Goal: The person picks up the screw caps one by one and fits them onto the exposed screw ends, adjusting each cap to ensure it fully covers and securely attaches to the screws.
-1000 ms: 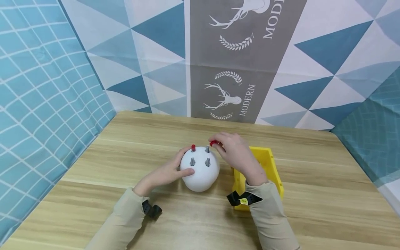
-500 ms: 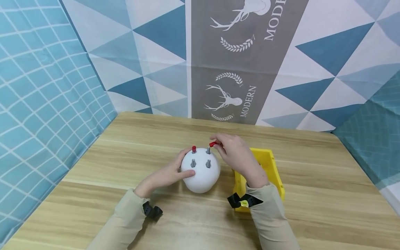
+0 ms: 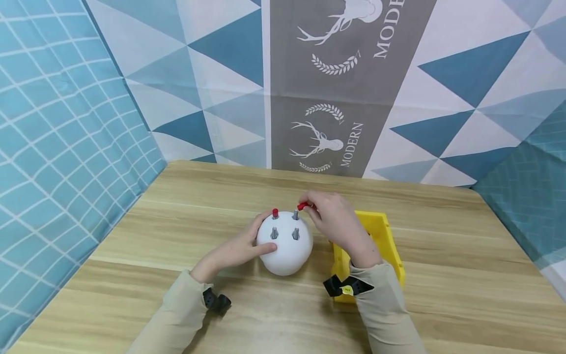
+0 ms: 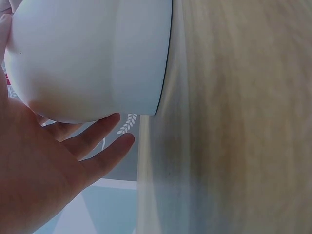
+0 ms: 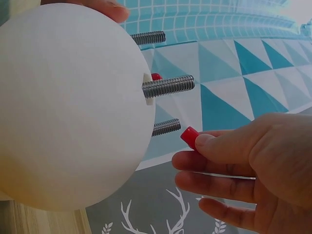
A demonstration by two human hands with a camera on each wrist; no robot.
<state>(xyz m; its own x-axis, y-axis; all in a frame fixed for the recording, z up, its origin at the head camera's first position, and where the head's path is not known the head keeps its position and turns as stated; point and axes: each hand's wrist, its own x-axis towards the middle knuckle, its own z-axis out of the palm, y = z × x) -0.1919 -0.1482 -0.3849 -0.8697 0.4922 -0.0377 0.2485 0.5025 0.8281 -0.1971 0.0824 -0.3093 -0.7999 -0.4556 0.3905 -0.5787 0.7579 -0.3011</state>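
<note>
A smooth white dome [image 3: 285,260] stands on the table with threaded metal bolts sticking out of its top. My left hand [image 3: 239,246] holds it from the left, thumb across the near side and fingers along the far side. Between thumb and index finger, my right hand [image 3: 333,216] pinches a small red cap [image 5: 190,137]. That cap is tilted and just off the tip of the far right bolt [image 5: 167,127], with a narrow gap between them. Another red cap [image 3: 275,213] covers the far left bolt. The near left bolt [image 3: 274,233] and near right bolt [image 3: 296,234] are bare.
A yellow bin [image 3: 391,243] stands right of the dome, partly hidden under my right forearm; its contents are mostly out of sight. The wooden table [image 3: 212,187] ends at a patterned backdrop [image 3: 230,113] behind. Black wrist cameras [image 3: 216,301] sit on both sleeves.
The red cap in my right fingers has tilted and come slightly nearer to the far right bolt. My left hand keeps its hold on the dome. The head view has shifted a little.
</note>
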